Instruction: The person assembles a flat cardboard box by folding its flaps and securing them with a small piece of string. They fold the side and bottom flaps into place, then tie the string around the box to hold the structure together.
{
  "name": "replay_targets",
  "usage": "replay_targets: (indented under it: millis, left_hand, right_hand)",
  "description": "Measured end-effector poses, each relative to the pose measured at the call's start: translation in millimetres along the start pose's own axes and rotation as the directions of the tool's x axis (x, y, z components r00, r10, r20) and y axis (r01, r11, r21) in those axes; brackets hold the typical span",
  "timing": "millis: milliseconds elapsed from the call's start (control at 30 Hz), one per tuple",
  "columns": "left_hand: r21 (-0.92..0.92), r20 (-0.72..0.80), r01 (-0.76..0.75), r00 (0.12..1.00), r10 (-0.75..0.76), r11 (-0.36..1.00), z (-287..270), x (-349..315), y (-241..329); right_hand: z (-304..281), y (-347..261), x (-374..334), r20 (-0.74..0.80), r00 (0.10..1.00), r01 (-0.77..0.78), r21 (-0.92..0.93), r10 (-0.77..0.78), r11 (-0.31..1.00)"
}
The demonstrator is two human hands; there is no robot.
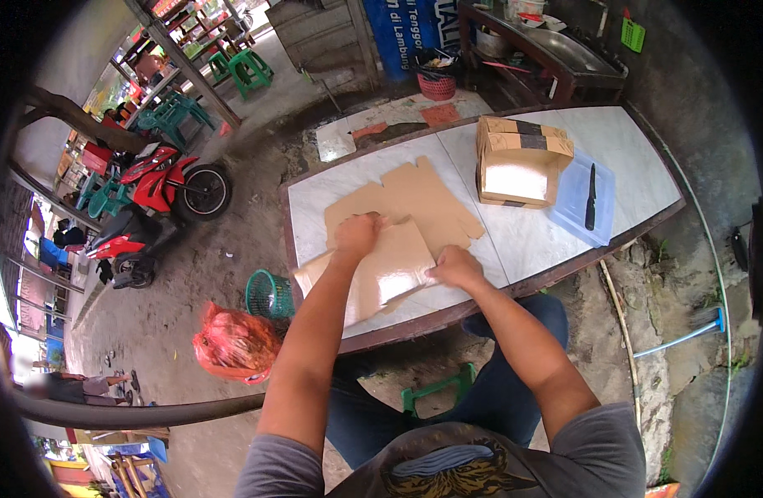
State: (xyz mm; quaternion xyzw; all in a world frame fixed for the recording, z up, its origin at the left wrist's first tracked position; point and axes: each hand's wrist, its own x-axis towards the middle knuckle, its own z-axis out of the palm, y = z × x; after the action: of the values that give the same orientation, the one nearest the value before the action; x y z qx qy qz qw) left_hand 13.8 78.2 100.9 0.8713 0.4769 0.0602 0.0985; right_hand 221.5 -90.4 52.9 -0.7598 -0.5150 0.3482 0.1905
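Pinching a glossy cardboard sheet (390,267) with the right hand (458,267), curling the left hand (358,233) at its far edge, hold unclear, over brown cardboard (431,202) on a white-topped table (526,245).

White lettering, turned sideways, stands on the blue banner (411,35) at the top of the view: several lines, the largest letters toward its right side, smaller ones left of them. Whether the print (448,471) on the grey shirt (555,471) includes letters cannot be told.
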Motion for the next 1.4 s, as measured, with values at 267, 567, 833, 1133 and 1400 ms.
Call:
replay_targets:
  millis: [267, 567, 833, 1133, 1400]
  left_hand:
    - [-0.250, -0.074, 0.306, 0.940, -0.334, 0.918, -10, -6, -51]
    - [-0.478, -0.056, 0.291, 0.932, -0.359, 0.829, 15, -28, -62]
    - [-0.443, -0.115, 0.353, 0.889, -0.442, 0.824, 28, -47, -66]
    - [-0.438, -0.072, 0.357, 0.901, -0.428, 0.825, 27, -49, -48]
    - [-0.033, -0.396, -0.011, 0.918, -0.003, 0.999, 19, -51, -49]
  right_hand:
    - [-21, -3, 63, -0.036, 0.999, -0.003, 0.455, 0.022, 0.891]
    - [-36, -68, 108, -0.153, 0.982, -0.108, 0.012, 0.109, 0.994]
    - [-47, -90, 85, 0.127, 0.967, -0.234, 0.101, 0.220, 0.967]
    - [-25, -49, 105, -0.189, 0.982, -0.001, -0.121, -0.022, 0.993]
    - [-8, -66, 70, -0.358, 0.928, -0.029, -0.340, -0.101, 0.940]
